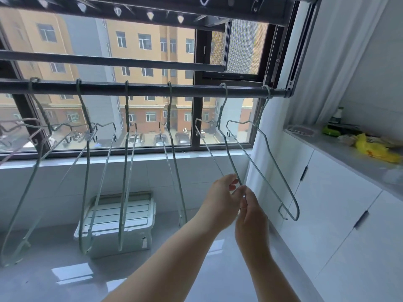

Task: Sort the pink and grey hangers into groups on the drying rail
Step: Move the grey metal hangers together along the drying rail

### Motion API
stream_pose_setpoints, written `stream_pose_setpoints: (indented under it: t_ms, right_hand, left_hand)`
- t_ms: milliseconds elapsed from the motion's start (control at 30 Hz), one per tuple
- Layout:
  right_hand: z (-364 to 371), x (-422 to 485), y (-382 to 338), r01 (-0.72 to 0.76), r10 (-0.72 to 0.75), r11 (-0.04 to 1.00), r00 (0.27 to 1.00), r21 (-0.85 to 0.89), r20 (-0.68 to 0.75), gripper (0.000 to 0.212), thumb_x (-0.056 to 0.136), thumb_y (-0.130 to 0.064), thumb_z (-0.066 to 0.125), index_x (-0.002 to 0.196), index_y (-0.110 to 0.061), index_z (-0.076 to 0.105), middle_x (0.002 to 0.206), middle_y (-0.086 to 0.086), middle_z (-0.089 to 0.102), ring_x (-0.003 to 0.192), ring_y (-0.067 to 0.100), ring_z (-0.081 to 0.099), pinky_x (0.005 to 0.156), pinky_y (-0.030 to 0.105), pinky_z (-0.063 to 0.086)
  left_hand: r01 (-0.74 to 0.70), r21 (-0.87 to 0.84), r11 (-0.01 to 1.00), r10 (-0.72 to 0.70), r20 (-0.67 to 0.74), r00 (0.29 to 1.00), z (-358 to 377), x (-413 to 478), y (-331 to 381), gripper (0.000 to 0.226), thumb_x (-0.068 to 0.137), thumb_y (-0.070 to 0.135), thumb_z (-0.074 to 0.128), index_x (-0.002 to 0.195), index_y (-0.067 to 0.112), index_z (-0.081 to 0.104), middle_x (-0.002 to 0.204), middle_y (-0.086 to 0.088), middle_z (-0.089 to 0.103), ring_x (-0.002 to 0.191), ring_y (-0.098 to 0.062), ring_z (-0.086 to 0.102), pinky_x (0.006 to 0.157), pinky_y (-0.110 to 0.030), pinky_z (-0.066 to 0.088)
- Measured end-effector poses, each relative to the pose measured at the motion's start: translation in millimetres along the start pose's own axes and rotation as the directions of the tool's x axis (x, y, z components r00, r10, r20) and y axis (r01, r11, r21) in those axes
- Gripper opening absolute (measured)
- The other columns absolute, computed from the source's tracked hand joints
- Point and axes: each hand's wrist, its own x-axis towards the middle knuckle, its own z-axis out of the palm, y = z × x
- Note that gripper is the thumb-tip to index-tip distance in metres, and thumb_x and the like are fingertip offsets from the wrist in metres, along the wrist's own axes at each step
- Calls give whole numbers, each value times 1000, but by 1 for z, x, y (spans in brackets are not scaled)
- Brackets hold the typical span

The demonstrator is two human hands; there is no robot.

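Several grey wire hangers hang by their hooks along the dark drying rail (148, 89) in front of the window. The second hanger from the right (226, 147) has its lower end between my two hands. My left hand (220, 199) pinches that end with thumb and fingers. My right hand (250, 212) pinches the same spot from below. The rightmost grey hanger (265, 173) hangs free by the rail's right end. A pinkish hanger (13, 129) shows at the far left edge, blurred.
A white lidded storage box (122, 219) sits on the floor under the window. White cabinets (340, 227) run along the right, their grey countertop holding a yellow bag (373, 148) and a bottle (337, 115). A second rail (113, 61) runs above the first.
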Motion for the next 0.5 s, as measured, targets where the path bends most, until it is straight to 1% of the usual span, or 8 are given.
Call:
stream_pose_setpoints:
  t_ms: [33,67,100,133,200,267,333,500]
  right_hand:
    - [1,0,0,-2,2,1000,1000,-5,9,34,95,-10,36,125,-14,51,103,6,69,78,3,52,62,4,33]
    - [1,-1,0,-3,3,1000,1000,-3,16,34,95,-10,36,126,-14,50,102,5,69,77,2,50,63,5,34]
    - [1,-1,-1,-4,4,1000,1000,4,22,34,95,-10,36,126,-14,50,102,5,69,77,1,50,64,7,35]
    - [1,-2,-2,-6,5,1000,1000,11,26,34,95,-10,35,126,-14,50,102,4,69,77,2,50,66,9,37]
    - [1,-2,-3,-9,8,1000,999,17,34,34,96,-13,35,127,-14,50,103,4,69,81,3,54,71,13,39]
    - [2,-3,-4,-6,5,1000,999,11,50,35,97,-18,33,128,-13,49,107,5,69,91,12,62,75,14,40]
    - [2,-4,-5,-4,4,1000,999,0,53,36,97,-19,33,129,-12,47,110,6,68,98,19,64,78,15,39]
    - [3,-6,-7,-31,29,999,996,23,78,37,97,-20,31,130,-11,47,109,8,68,100,21,64,79,19,43]
  left_hand:
    - [-16,33,999,16,2,1000,-1,0,-1,28,90,21,51,113,6,55,108,-1,57,100,-10,54,91,-27,44]
    - [-25,53,998,25,3,1000,-3,0,0,28,90,23,51,113,7,55,105,2,57,97,-8,52,87,-24,41]
    - [-26,61,998,25,7,1000,-4,0,0,29,90,24,51,113,7,55,104,2,56,96,-7,52,85,-23,40]
    - [-20,61,998,20,13,1000,-6,0,0,29,90,25,51,113,7,55,106,2,57,96,-7,52,86,-24,42]
    - [4,47,999,-5,32,999,-8,-2,0,33,89,27,52,118,9,53,116,-2,57,102,-10,54,93,-32,46]
    - [25,36,999,-27,50,998,-9,-3,0,39,89,28,53,124,11,49,124,-4,55,109,-15,56,96,-39,48]
    - [33,31,999,-35,48,998,-11,-4,0,41,88,28,54,126,11,48,126,-5,55,110,-17,56,95,-41,48]
    - [42,18,999,-43,53,998,-13,-5,-2,41,89,28,54,125,10,49,126,-7,55,112,-17,55,96,-42,48]
